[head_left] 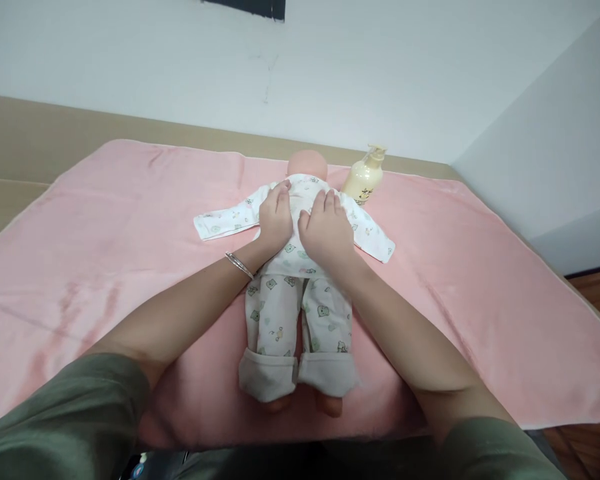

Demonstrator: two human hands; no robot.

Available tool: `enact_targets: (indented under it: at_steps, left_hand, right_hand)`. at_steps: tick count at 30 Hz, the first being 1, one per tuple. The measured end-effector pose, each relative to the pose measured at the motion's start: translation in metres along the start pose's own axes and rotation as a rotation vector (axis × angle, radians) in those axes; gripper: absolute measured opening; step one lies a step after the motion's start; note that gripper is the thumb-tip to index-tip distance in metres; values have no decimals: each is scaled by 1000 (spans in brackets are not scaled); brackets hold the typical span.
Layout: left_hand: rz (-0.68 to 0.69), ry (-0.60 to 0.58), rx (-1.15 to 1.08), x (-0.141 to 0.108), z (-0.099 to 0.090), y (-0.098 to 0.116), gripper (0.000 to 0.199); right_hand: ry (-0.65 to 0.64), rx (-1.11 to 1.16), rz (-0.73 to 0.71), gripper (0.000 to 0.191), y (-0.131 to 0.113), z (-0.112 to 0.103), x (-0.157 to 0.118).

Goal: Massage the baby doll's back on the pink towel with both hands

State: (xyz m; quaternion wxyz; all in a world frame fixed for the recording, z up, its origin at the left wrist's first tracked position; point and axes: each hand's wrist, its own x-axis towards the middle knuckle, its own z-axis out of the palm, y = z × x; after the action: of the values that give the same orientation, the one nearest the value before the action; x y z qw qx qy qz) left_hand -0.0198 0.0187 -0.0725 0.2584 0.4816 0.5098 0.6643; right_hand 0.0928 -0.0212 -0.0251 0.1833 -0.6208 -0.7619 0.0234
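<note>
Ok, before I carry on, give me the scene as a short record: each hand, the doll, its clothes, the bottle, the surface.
Left hand: on the shirt, bracelet at the wrist
Right hand: spread on the shirt, beside the left
Doll: lying, head away from the person; face not visible
Sleeves: stretched out to both sides
Trousers: on, cuffs turned up
Bottle: pump top, right of the doll's head
Surface: pink cloth, creased in places

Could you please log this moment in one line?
left hand: on doll | right hand: on doll | bottle: beside doll | pink cloth: under doll
</note>
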Motion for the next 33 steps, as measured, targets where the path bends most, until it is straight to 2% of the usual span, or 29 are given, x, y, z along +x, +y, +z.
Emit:
enact_targets:
  at_steps: [2, 4, 7, 9, 11, 13, 15, 17, 19, 22, 25, 27, 30, 33]
  left_hand:
    - [-40, 29, -36, 1, -1, 3, 42]
    - [-71, 55, -57, 3, -1, 4, 39]
    - [-82, 66, -67, 6, -2, 4, 35]
    - [-67, 61, -60, 6, -2, 4, 34]
    - [-51, 47, -35, 4, -1, 5, 31]
    - [-32, 35, 5, 1, -1, 7, 26]
    - [-8, 29, 35, -1, -1, 7, 23]
    - [12, 33, 40, -1, -1, 5, 26]
    - [13, 32, 25, 0, -1, 2, 32]
    - [-1, 25, -9, 2, -1, -4, 42]
    - [-11, 32, -12, 3, -1, -6, 48]
    - [3, 29, 0, 3, -1, -4, 45]
    - [34, 9, 15, 2, -2, 0, 38]
    - [38, 8, 27, 1, -2, 1, 35]
  right_hand:
    - [21, -39, -78, 69, -11, 0, -9]
    - [-8, -47, -199, 67, -12, -2, -6]
    - [-124, 33, -382, 61, 7, -5, 18]
    - [-179, 150, -451, 54, 26, -4, 40]
    - [-158, 243, -391, 53, 41, -3, 56]
    - [-120, 241, -252, 59, 44, -1, 60]
    - [-89, 156, -98, 67, 35, 0, 51]
    - [-54, 53, -5, 75, 17, 0, 33]
    - [-3, -13, -32, 75, -2, 0, 15]
    - [-6, -28, -213, 64, -13, -2, 4]
    - [-120, 36, -417, 59, 2, -5, 19]
    - [-171, 110, -470, 54, 19, -6, 36]
    - [-155, 199, -365, 55, 37, -4, 52]
    - [-84, 165, -153, 62, 31, -3, 45]
